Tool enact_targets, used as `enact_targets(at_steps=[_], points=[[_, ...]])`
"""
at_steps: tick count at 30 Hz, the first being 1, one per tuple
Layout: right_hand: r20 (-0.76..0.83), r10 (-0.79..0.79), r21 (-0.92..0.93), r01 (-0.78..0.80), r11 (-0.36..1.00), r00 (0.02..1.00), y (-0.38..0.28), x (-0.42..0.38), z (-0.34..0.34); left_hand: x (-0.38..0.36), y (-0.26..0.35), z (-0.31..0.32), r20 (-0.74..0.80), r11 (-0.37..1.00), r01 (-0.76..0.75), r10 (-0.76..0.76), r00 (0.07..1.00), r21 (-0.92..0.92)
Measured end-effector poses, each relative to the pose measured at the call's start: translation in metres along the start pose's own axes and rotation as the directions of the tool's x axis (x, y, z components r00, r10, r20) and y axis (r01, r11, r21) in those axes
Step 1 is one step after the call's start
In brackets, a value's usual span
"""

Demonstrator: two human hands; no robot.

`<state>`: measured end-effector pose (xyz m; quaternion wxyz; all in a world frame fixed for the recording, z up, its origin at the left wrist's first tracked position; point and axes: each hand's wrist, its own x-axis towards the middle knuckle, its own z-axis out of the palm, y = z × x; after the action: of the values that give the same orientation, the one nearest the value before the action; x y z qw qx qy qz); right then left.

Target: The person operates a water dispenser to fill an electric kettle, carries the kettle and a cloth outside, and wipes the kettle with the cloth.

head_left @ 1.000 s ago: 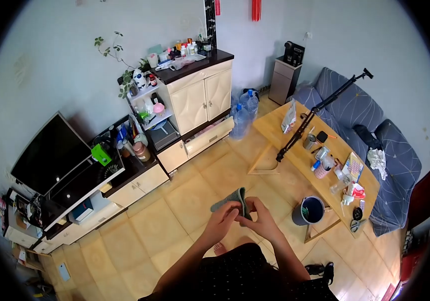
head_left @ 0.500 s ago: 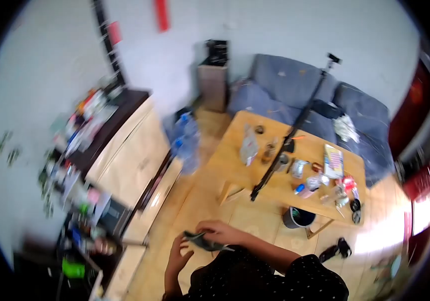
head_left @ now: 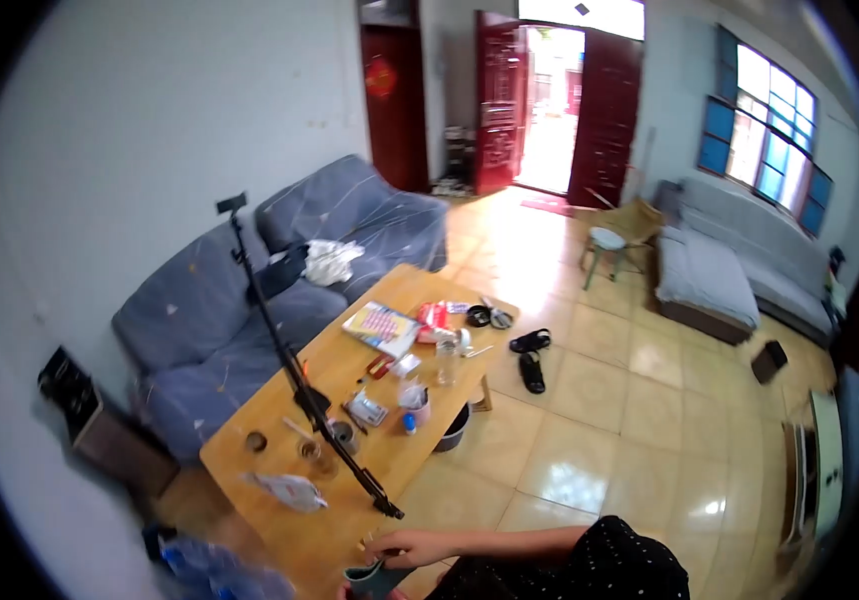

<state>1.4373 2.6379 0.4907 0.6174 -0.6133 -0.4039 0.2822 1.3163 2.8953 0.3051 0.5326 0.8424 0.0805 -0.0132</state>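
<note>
A small dark green thing (head_left: pixel 371 580), like a soft pouch with a pale rim, is at the bottom edge, partly cut off by the frame. My right hand (head_left: pixel 405 548) comes in from the right, fingers curled down and closed at its upper rim. Only a few fingertips of my left hand (head_left: pixel 398 594) show below, closed around the lower part of the same thing. The rest of that hand is outside the view. Just beyond my hands is the near end of the wooden table (head_left: pixel 389 480).
A black tripod pole (head_left: pixel 284 345) lies slanting over the table, among bottles, a book (head_left: pixel 381 328) and a plastic bag (head_left: pixel 294 492). A bin (head_left: pixel 452 432) stands under the table edge. Black sandals (head_left: pixel 531 370) lie on the tiles. Blue sofas (head_left: pixel 209 320) line the wall.
My view has swung right, bringing the open door and window in. The left hand, earlier spread beside the green thing, now closes around it; the right hand stays on it.
</note>
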Motion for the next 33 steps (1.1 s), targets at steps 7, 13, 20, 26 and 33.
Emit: enact_targets(at_steps=[7,13,20,26,33], points=[[-0.289,0.228,0.122,-0.201,0.972,0.930,-0.026,0.022,0.035,0.072,0.023,-0.047,0.307,0.979,0.028,0.036,0.951,-0.201],[-0.449,0.155,0.001,-0.173,0.985,0.880,0.009,0.038,0.062,0.095,0.014,-0.065,0.351,0.970,-0.089,0.167,0.921,-0.226],[-0.527,0.143,-0.038,-0.191,0.981,0.838,0.010,0.048,0.081,0.116,0.027,-0.079,0.520,0.979,-0.134,0.195,0.832,-0.154],[-0.513,0.239,0.006,-0.275,0.961,0.824,0.013,0.050,0.082,0.114,0.033,-0.078,0.452,0.961,-0.112,0.220,0.864,-0.254],[-0.567,0.077,-0.074,-0.144,0.987,0.820,0.012,0.044,0.078,0.114,0.041,-0.073,0.517,0.953,-0.072,0.222,0.827,-0.294]])
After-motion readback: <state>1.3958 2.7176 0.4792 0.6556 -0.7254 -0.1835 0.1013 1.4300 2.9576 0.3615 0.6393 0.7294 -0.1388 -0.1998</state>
